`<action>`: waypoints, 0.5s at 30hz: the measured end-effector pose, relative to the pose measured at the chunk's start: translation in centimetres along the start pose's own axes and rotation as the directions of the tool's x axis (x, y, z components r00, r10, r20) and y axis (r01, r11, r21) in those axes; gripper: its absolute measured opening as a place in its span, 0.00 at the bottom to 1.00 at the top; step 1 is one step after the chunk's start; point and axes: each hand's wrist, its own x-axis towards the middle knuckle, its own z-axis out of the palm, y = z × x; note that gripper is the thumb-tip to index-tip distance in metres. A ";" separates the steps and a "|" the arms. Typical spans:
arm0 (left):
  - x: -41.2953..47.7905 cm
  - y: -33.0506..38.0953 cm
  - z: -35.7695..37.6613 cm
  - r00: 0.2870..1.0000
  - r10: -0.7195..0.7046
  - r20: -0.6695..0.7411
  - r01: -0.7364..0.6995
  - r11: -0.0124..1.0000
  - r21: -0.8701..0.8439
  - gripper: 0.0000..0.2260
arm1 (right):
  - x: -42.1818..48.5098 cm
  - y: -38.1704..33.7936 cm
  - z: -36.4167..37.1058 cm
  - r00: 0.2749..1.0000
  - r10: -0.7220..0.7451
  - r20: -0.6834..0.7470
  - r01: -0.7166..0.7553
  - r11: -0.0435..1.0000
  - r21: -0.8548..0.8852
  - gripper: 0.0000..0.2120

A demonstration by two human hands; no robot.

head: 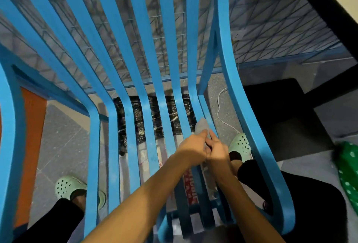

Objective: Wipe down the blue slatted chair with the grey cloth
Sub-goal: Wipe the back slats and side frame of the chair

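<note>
The blue slatted chair (135, 80) fills the view from above, its slats curving from the back down into the seat. The grey cloth (201, 126) is wrapped over one of the right-hand slats where the back meets the seat. My left hand (193, 149) grips the cloth from the left side of that slat. My right hand (217, 150) pinches it from the right, fingers curled against the left hand. A further strip of cloth hangs below the hands between the slats.
My feet in pale green clogs (240, 146) stand under the chair on the grey floor. A black plastic sheet (155, 119) lies beneath the seat. A white cable (219, 107) trails on the right. A blue wire rack (271, 30) stands behind, and a green dotted bag (348, 173) lies at the right edge.
</note>
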 end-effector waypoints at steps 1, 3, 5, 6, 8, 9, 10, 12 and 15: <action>0.5 -0.1 -0.6 1.000 -0.002 0.005 0.002 1.000 0.013 0.31 | 0.6 -0.1 0.1 0.999 -0.029 -0.023 0.028 0.999 -0.044 0.21; 1.4 -0.6 -2.0 1.000 0.001 0.011 -0.001 1.000 0.011 0.29 | 1.8 0.0 -0.3 0.987 -0.152 -0.045 0.137 0.962 -0.236 0.19; 1.7 -0.9 -3.9 0.997 0.059 -0.039 -0.061 0.998 -0.032 0.25 | 3.3 -0.5 0.0 0.989 -0.138 -0.047 0.125 0.969 -0.213 0.18; 1.8 -1.0 -5.2 0.990 0.094 -0.107 -0.099 0.994 -0.049 0.23 | 4.0 -0.5 0.0 0.991 -0.133 -0.033 0.127 0.981 -0.147 0.18; 2.3 -0.9 -8.6 0.943 0.134 -0.305 -0.158 0.986 -0.055 0.21 | 5.5 -1.2 0.7 0.993 -0.082 -0.079 0.079 0.996 -0.039 0.19; 2.4 -0.7 -10.6 0.900 0.139 -0.412 -0.183 0.981 -0.069 0.20 | 6.2 -1.7 1.0 0.992 -0.079 -0.097 0.078 0.997 -0.011 0.19; 2.4 -0.5 -12.4 0.853 0.119 -0.508 -0.204 0.972 -0.116 0.18 | 7.0 -2.2 1.4 0.990 -0.093 -0.104 0.093 0.996 -0.009 0.18; 2.2 -0.3 -15.1 0.758 0.016 -0.652 -0.243 0.934 -0.260 0.15 | 9.0 -3.5 2.2 0.984 -0.104 -0.144 0.105 0.995 -0.003 0.18; 1.9 -0.7 -15.3 0.697 -0.132 -0.705 -0.261 0.869 -0.420 0.13 | 12.1 -6.2 2.7 0.979 -0.112 -0.171 0.121 0.992 0.046 0.17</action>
